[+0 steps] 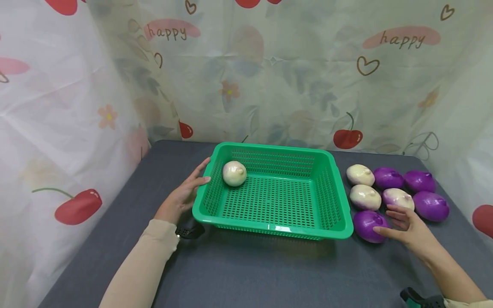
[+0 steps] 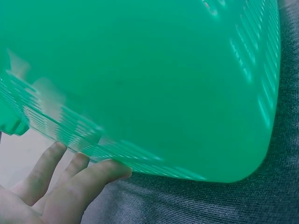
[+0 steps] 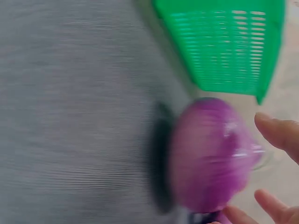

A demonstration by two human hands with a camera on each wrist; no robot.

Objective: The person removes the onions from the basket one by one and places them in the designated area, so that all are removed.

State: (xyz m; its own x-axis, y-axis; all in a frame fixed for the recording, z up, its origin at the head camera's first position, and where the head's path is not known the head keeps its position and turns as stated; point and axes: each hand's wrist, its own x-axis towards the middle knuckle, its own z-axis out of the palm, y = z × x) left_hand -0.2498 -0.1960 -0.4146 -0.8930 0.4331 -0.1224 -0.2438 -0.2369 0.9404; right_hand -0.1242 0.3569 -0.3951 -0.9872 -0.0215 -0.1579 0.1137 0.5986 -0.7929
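A green plastic basket [image 1: 206,218] stands mid-table with one white onion [image 1: 234,173] in its left end. My left hand [image 1: 185,194] is at the basket's left side, fingers extended and fingertips [image 2: 114,168] against the wall in the left wrist view. To the right of the basket lies a group of shiny white and purple onions. My right hand [image 1: 412,233] hovers by the nearest purple onion [image 1: 367,226], its thumb overlapping that onion's right side in the head view and its fingers spread. In the right wrist view the fingers are apart beside a purple onion [image 3: 205,158].
Behind the nearest one sit white onions [image 1: 364,197] [image 1: 360,175] close to the basket's right wall, with more purple onions [image 1: 430,206] farther right. A dark grey cloth [image 1: 262,273] covers the table. Patterned curtains [image 1: 269,85] hang behind and at both sides.
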